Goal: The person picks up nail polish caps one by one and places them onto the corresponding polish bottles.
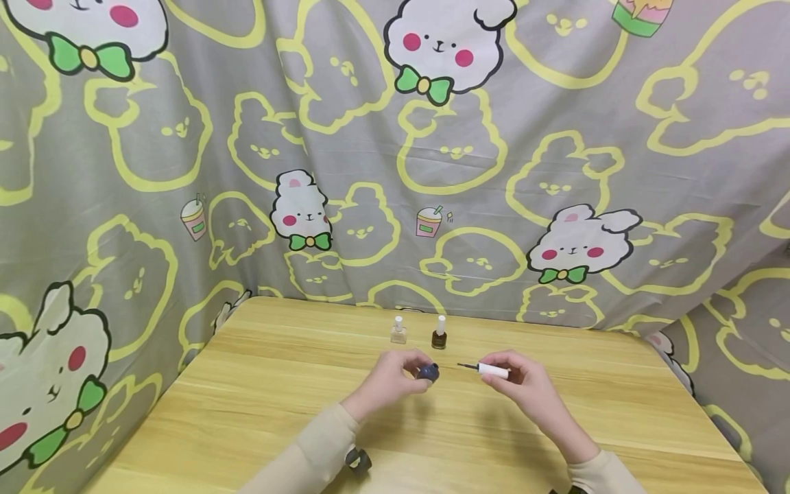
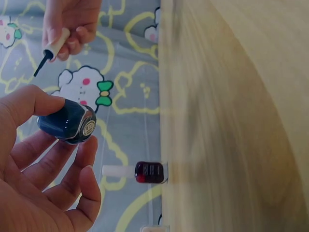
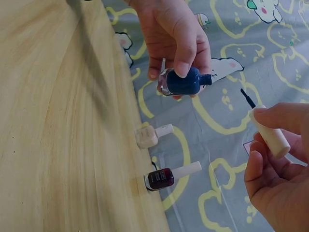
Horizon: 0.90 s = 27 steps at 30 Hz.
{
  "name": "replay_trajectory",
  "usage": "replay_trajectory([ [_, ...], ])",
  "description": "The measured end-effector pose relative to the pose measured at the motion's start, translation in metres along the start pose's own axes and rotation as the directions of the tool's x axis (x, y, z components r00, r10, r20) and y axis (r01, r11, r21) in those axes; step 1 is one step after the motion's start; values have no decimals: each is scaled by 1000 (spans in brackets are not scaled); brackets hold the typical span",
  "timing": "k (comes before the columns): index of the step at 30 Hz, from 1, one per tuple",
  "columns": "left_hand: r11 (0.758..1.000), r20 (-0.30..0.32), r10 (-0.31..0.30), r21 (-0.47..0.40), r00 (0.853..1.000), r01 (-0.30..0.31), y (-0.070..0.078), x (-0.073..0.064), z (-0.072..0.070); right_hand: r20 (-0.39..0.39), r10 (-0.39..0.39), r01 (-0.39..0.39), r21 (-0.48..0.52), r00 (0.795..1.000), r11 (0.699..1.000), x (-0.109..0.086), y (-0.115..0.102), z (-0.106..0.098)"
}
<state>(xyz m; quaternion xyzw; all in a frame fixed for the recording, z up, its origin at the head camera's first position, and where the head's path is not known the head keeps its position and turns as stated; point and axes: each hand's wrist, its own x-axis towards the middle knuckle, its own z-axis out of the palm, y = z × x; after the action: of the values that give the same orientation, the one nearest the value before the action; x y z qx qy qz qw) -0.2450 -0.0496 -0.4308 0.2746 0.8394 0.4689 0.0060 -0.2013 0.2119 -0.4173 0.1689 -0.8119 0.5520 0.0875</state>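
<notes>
Between thumb and fingers, my left hand (image 1: 390, 381) pinches a dark blue nail polish bottle (image 2: 67, 122), tilted on its side with its uncapped neck toward the right hand. My right hand (image 1: 524, 384) holds the white brush cap (image 3: 271, 133) by its barrel. Its dark-coated brush (image 3: 247, 98) points at the bottle's neck, with a gap between them. Beyond the hands, a dark red nail polish bottle (image 3: 160, 179) and a clear or pale nail polish bottle (image 3: 146, 137) stand upright on the table, both with white caps on.
The wooden table (image 1: 278, 384) stretches under both hands. Behind it hangs a grey curtain (image 1: 370, 158) printed with cartoon rabbits, also along the left and right sides. A dark wrist device (image 1: 358, 460) sits at the left sleeve.
</notes>
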Motion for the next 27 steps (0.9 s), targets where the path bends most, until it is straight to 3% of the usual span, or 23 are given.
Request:
replay_trajectory([
  [8, 1000, 45, -19, -12, 999, 20, 5, -3, 7, -8, -188, 186, -128, 982, 974, 0, 0, 3],
  [19, 1000, 68, -3, -6, 998, 4, 8, -5, 11, -8, -195, 187, -249, 981, 950, -3, -10, 8],
  [27, 1000, 80, 15, -15, 997, -14, 10, -5, 12, -13, -256, 240, -303, 967, 922, -4, -9, 10],
])
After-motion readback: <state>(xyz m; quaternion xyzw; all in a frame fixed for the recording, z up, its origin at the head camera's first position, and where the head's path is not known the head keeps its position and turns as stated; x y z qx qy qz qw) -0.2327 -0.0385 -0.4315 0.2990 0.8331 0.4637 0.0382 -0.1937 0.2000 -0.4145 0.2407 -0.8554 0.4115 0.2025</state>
